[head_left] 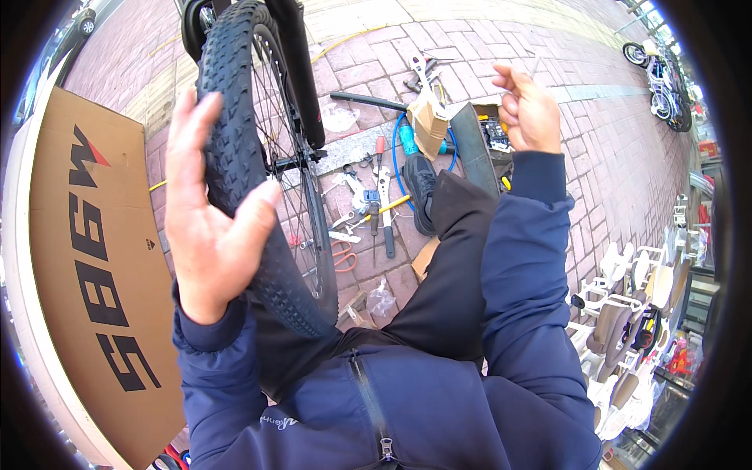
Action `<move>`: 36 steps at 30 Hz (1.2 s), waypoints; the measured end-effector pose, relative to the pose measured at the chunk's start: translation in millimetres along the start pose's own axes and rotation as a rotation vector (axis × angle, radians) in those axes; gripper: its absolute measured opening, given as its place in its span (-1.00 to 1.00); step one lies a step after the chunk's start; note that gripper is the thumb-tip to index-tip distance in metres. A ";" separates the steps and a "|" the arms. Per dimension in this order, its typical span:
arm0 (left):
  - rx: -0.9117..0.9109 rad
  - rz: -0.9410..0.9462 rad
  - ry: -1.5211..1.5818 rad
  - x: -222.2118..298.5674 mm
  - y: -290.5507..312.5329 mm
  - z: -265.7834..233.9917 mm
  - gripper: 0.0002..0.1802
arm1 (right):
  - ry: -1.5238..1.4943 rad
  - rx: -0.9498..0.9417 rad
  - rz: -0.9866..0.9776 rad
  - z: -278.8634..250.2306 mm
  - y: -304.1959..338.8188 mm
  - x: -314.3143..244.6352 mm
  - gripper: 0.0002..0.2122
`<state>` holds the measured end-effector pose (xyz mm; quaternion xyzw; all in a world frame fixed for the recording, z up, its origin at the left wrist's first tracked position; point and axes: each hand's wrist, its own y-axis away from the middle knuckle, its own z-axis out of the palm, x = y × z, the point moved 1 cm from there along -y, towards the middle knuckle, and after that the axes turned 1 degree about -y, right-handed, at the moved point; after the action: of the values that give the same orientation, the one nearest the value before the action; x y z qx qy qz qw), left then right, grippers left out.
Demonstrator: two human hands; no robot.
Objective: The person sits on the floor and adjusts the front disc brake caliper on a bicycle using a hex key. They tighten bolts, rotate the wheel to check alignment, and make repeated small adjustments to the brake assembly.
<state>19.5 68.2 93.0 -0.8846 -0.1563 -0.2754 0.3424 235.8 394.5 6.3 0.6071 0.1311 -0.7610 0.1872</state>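
Observation:
A bicycle wheel with a black knobby tyre (270, 270) stands upright between my legs, mounted in a black fork (301, 74). My left hand (211, 235) is against the left side of the tyre, slightly blurred, with its fingers stretched apart. Out to the right, my right hand (534, 110) is raised above the paving with its fingers curled together. Whatever it pinches, if anything, is too thin or hidden to make out. Below it sits an open toolbox (495, 135) with small tools inside.
Several hand tools lie by my shoe (421, 192), among them a red-handled screwdriver (380, 149) and orange-handled scissors (343, 257). A large cardboard box (102, 274) stands at the left. White bicycle parts (627, 313) crowd the right side; parked bicycles (664, 86) stand farther off.

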 end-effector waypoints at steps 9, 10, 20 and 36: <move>0.041 -0.280 0.421 -8.0 13.7 -6.7 -0.04 | 0.846 0.166 0.403 -218.9 161.8 186.0 -0.71; 0.045 -0.276 0.411 -9.1 13.9 -6.1 -0.05 | 0.930 0.172 0.493 -238.9 191.0 213.0 -0.71; 0.030 -0.388 0.432 -19.4 14.8 -4.2 -0.14 | 1.098 0.500 0.806 -265.0 346.9 321.1 -0.24; 0.030 -0.353 0.446 -19.1 18.3 -3.1 -0.16 | 1.519 -0.383 0.709 -184.2 305.5 282.1 -0.48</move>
<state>11.6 51.2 74.1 -0.7562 -0.2326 -0.5162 0.3280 478.3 164.1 -301.8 0.9150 0.1496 -0.0097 0.3745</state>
